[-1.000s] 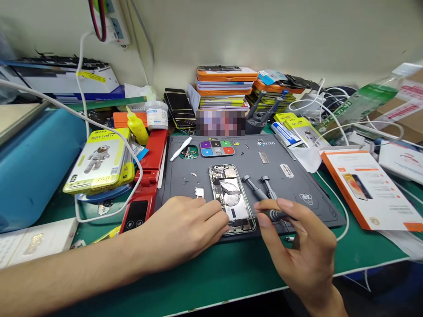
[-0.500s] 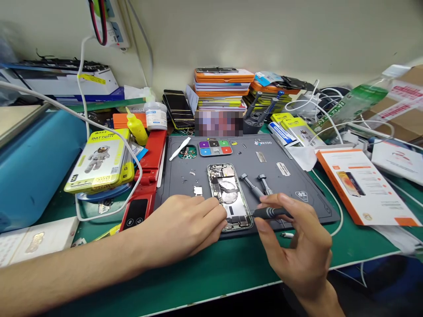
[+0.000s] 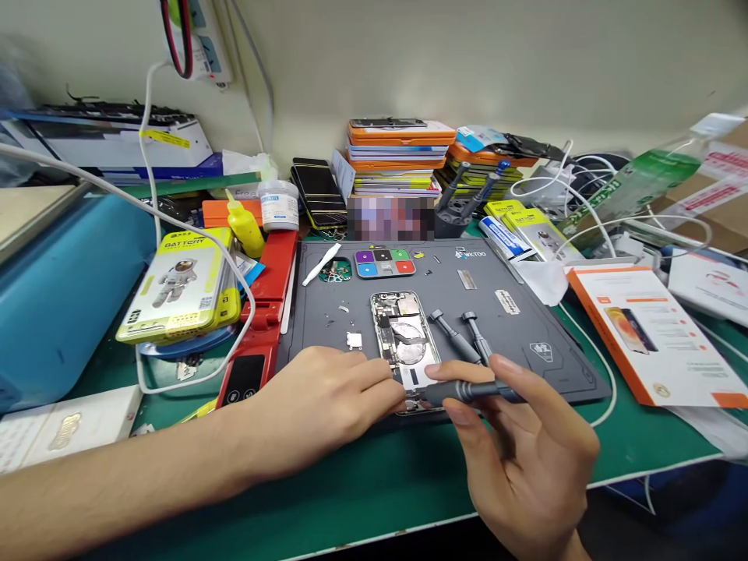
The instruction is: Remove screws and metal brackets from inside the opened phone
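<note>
An opened phone [image 3: 418, 343] with its inner parts bare lies face up on the dark grey work mat [image 3: 327, 327]. At its lower left edge my left hand [image 3: 333, 401] is closed, curled fingers against the phone and fingertips partly hidden. My right hand [image 3: 526, 444] grips a dark grey screwdriver [image 3: 467, 392] between thumb and fingers. The screwdriver lies nearly level over the phone's lower end, pointing left toward my left fingertips, its tip hidden. Two more screwdrivers [image 3: 459, 336] rest on the mat right of the phone. A small silvery plate [image 3: 354, 340] lies to its left.
Behind the phone sit a coloured screw tray [image 3: 384, 263] and a white pry tool [image 3: 321, 265]. Battery boxes [image 3: 178, 280] and a red device [image 3: 248, 366] stand left. An orange-white box [image 3: 654, 335] lies right, near a white cable [image 3: 605, 405] and a tilted bottle [image 3: 643, 183].
My right hand has brought the screwdriver left, from the phone's lower right edge across its lower end. My left hand stays by the phone. The whole view has shifted slightly.
</note>
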Demonstrator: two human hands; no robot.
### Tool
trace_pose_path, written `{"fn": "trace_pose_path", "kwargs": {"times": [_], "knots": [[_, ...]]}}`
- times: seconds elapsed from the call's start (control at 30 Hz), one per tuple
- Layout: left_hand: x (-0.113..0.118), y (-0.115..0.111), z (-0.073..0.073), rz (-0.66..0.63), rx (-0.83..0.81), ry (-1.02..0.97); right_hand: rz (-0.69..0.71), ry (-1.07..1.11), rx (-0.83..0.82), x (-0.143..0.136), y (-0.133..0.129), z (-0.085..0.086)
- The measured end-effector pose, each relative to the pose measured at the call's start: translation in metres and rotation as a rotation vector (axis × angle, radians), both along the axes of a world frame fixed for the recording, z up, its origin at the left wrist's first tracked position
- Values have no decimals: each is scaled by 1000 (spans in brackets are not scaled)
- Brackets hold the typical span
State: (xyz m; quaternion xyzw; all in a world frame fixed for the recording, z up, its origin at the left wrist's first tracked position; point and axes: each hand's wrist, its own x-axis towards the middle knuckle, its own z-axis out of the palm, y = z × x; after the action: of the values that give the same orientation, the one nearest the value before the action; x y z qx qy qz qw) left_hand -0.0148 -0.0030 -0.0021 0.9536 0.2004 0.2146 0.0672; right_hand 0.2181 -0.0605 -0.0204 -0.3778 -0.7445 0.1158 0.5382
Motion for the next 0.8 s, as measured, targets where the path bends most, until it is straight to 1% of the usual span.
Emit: {"fn": "trace_pose_path", "kwargs": {"times": [0.17,0.33,0.37,0.47,0.5,0.53,0.67,0.8], "knots": [[-1,-1,-3,50,26,-23,18,82,-74,-2,0,-1],[-1,-2,-1,-16,-19,32,4,65,-97,0,-3,-1],[-1,-2,0,-19,-23,33,-32,72,-87,2,-4,-1],[-2,-3,1,-26,-26,20,-226,175,-2,12,-5,1],[-2,-4,1,-33,-25,21,-263,193,22,16,-4,1],[-2,-4,1,-42,-22,25,-272,189,47,20,-3,2],[-2,-4,2,-51,-20,38,-159,40,12,30,1,0],[-1,-5,2,-27,-16,33,-112,-50,58,33,-2,-6]]}}
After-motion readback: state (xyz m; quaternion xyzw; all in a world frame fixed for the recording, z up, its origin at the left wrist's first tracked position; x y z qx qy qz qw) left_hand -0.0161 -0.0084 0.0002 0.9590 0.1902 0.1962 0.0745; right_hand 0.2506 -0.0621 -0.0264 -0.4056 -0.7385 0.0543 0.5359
